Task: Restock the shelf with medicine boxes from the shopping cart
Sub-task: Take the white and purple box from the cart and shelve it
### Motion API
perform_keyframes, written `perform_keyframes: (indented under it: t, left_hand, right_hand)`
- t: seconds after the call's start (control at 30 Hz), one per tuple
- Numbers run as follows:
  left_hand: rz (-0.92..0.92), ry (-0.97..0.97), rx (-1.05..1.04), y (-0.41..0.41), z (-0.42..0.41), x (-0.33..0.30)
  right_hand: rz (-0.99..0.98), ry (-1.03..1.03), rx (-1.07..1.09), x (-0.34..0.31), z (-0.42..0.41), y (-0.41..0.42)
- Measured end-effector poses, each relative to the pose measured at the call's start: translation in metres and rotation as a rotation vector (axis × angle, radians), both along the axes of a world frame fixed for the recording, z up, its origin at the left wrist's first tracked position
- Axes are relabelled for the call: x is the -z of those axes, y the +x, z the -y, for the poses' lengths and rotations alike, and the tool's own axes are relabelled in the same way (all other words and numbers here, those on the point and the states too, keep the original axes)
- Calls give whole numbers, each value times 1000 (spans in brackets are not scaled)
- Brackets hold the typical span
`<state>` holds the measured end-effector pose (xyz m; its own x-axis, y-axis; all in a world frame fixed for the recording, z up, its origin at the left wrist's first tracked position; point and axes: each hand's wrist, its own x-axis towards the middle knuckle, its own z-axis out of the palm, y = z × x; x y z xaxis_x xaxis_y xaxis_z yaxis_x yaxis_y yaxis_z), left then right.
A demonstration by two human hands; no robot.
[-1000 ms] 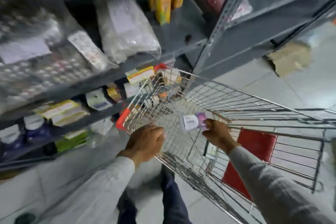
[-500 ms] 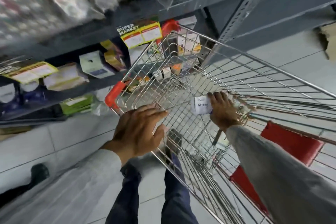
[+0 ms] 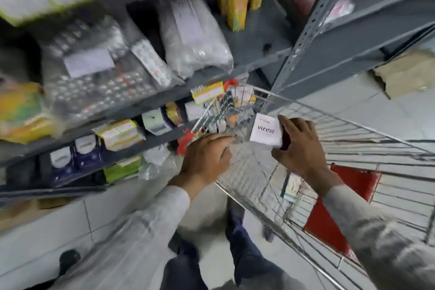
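Two hands are in front of me over the wire shopping cart [image 3: 313, 125]. My right hand [image 3: 299, 148] is wrapped around a white medicine box [image 3: 266, 130] with "VIREST" printed on its face, fingers on the far edge and thumb underneath, and I hold it up above the cart's basket, near the front corner. My left hand [image 3: 207, 158] rests on the cart's near rim with the fingers curled loosely over the wire; it has nothing else in it. More small boxes [image 3: 237, 101] lie at the bottom of the cart at its far end, too blurred to read. The grey metal shelf [image 3: 259, 40] stands just to my left, touching or almost touching the cart's front. On its upper level sit plastic bags of blister packs [image 3: 94, 82] and three tall yellow boxes [image 3: 237, 8]. On the lower levels I see rows of small cartons [image 3: 120, 134]. A red flap [image 3: 339, 209] hangs at the cart's handle end, by my right sleeve [image 3: 376, 238].
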<state>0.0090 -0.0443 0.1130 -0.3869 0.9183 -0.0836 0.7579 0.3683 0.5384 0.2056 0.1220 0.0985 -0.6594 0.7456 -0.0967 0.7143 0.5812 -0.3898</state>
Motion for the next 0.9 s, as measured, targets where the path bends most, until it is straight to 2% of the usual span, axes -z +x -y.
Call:
perform_keyframes:
  t: [0.2, 0.33, 0.47, 0.63, 0.9]
  left_hand:
    - [-309, 574, -138, -62, 8, -180]
    - [-574, 756, -246, -114, 12, -266]
    - [-733, 611, -374, -162, 11, -313]
    - [-793, 285, -511, -196, 41, -313]
    - [-789, 235, -550, -222, 64, -290]
  right_hand:
    - [-264, 255, -85, -182, 7, -32]
    - [-402, 303, -164, -279, 3, -65]
    - [-449, 316, -310, -357, -11, -116]
    - [-423, 257, -497, -416, -10, -200]
    - [-309, 41, -642, -425, 18, -290]
